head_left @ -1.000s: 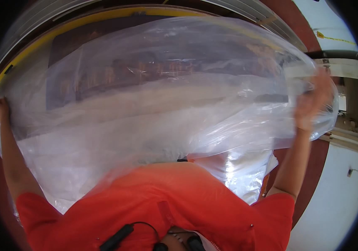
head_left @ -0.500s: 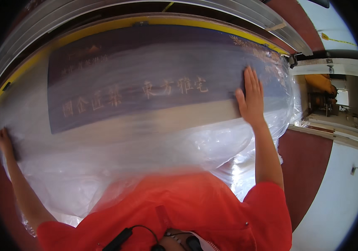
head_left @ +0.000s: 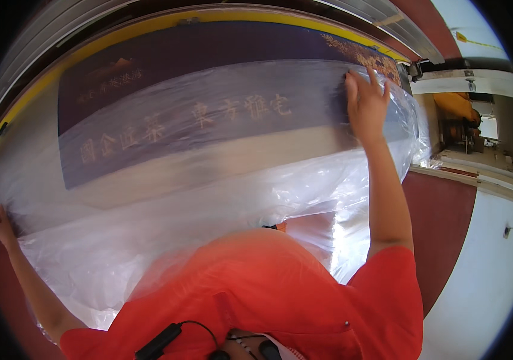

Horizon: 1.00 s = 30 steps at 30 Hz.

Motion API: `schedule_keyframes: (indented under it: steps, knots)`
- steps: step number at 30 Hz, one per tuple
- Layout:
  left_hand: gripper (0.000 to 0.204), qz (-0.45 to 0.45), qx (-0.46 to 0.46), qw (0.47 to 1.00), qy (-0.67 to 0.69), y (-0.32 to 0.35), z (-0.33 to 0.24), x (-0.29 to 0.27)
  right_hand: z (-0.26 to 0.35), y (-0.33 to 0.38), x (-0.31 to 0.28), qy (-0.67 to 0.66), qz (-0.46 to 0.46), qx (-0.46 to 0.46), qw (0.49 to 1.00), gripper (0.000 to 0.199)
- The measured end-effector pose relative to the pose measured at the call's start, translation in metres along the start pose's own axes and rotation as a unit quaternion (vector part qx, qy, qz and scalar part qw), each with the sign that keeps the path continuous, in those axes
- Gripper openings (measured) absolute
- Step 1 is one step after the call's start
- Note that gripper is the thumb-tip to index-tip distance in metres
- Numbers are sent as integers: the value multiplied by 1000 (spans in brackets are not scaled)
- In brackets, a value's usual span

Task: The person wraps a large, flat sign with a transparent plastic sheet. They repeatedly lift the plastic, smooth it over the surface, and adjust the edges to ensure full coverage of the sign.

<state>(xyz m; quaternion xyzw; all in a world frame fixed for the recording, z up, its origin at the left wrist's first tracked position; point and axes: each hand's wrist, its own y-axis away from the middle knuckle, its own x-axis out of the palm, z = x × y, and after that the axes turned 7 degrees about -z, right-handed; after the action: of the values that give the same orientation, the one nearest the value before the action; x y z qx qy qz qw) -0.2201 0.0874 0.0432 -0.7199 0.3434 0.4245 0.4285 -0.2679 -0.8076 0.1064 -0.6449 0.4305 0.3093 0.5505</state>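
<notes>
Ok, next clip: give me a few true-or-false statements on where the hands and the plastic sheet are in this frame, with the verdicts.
1. The right hand lies flat, fingers spread, on the clear plastic sheet. True.
2. The left hand is at the sheet's left edge. True.
3. The sheet covers the whole dark printed board. False: the board's upper strip lies bare above the sheet's edge.
4. Both hands are together at the middle of the board. False: they are far apart, one at each end.
5. The person wears a blue shirt. False: the shirt is orange-red with short sleeves.
</notes>
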Motion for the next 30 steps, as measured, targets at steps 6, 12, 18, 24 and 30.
schedule_keyframes:
  steps: [6,12,18,24,30]
  knots:
    - [39,27,-121,956,265,15,-37,-71,-36,-20,40,-152,-74,145,975,14]
    - [37,-81,-129,954,259,-16,-12,-73,-25,-36,-3,-392,-25,162,905,14]
    - [36,-208,-67,966,136,-71,-31,50,-61,-16,38,-358,-40,317,878,25]
    - [50,-193,-50,963,182,-163,-103,116,-93,-106,70,-287,-119,355,882,31]
    - [73,-54,-124,977,164,-136,-167,126,-97,-90,97,-209,-106,478,847,43]
